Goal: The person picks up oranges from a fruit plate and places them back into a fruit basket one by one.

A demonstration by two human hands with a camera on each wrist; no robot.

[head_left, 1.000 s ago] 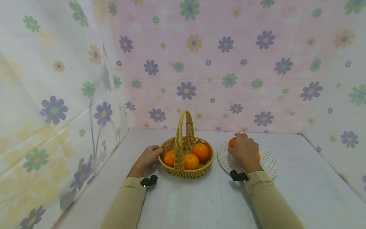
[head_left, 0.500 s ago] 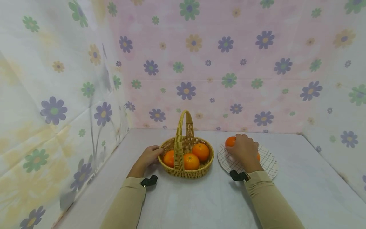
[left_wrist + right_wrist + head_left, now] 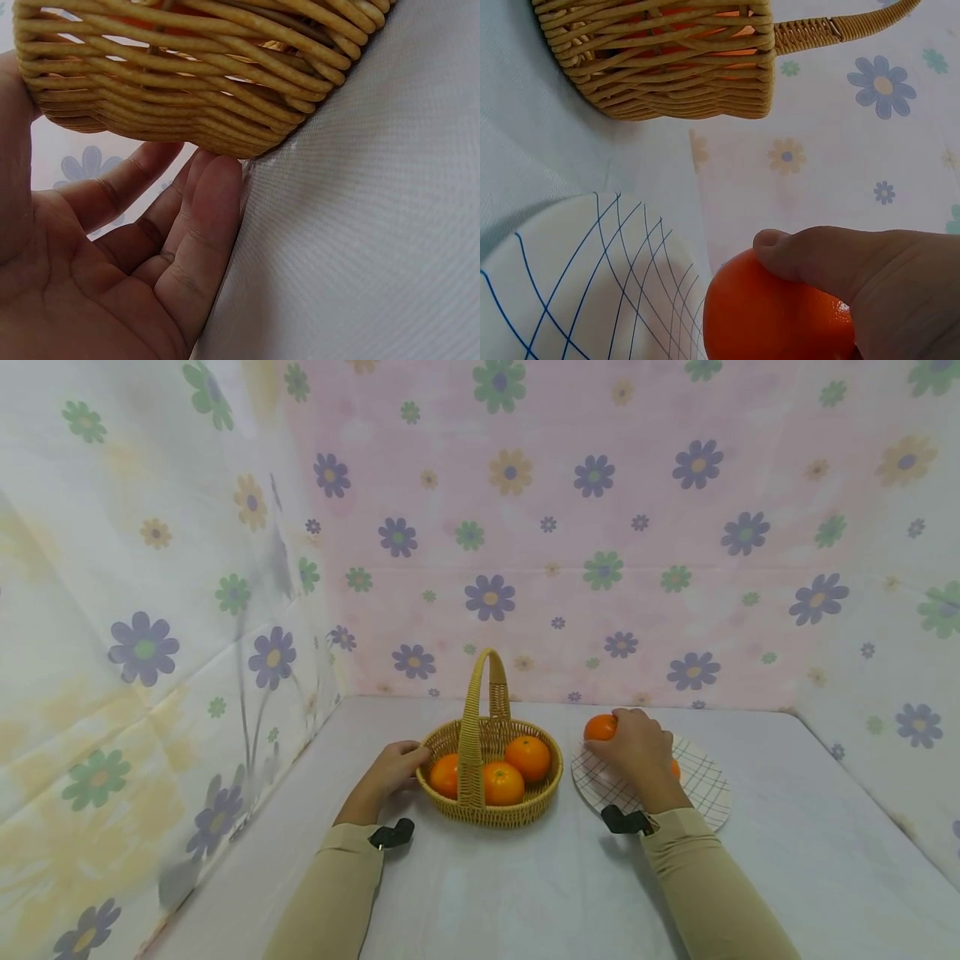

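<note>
My left hand [image 3: 388, 772] holds the left end of a yellow woven basket [image 3: 517, 814], thumb at the rim. In the left wrist view its fingers [image 3: 206, 225] curl beneath the basket's underside. Oranges lie in the basket: one [image 3: 528, 758] at the right, another [image 3: 503, 785] at the front, and a third [image 3: 444, 775] partly behind the handle. On the right, my right hand [image 3: 641, 750] grips an orange [image 3: 601, 727] over the left back part of a round checked plate [image 3: 708, 789]. In the right wrist view the thumb [image 3: 802, 255] presses on this orange. Another orange [image 3: 676, 769] shows behind the wrist, mostly hidden.
The basket's tall arched handle [image 3: 471, 718] rises above its middle. A white cloth covers the table [image 3: 510, 893]. Flowered curtains [image 3: 555, 543] stand at the back and on both sides. A strip of tabletop separates the basket from the plate.
The gripped orange has shifted left, toward the plate's left back edge, and more of it shows past my right hand. My left hand and the basket keep their place.
</note>
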